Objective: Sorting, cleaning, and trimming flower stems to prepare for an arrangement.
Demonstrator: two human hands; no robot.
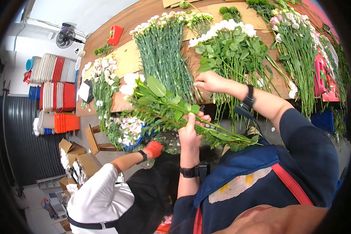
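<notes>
My left hand (191, 128) is closed around a bunch of flower stems (163, 106) with white blooms and green leaves at the upper left end; the stem ends point toward my apron (239, 172). My right hand (207, 82) is raised over the table edge, between a row of pale pink carnations (163, 52) with long stems and a pile of white roses (234, 44). Its fingers are curled together; whether something thin is between them cannot be told. Further right lie pale pink and white lisianthus-like flowers (301, 44).
The wooden table (102, 32) bears cardboard sheets (125, 58), a red tape dispenser (115, 35) and more flowers (105, 70). A co-worker's red-gloved hand (154, 149) is close on the left, by a blue tub (139, 143) and a wooden stool (93, 139). Stacked buckets (51, 96) stand behind.
</notes>
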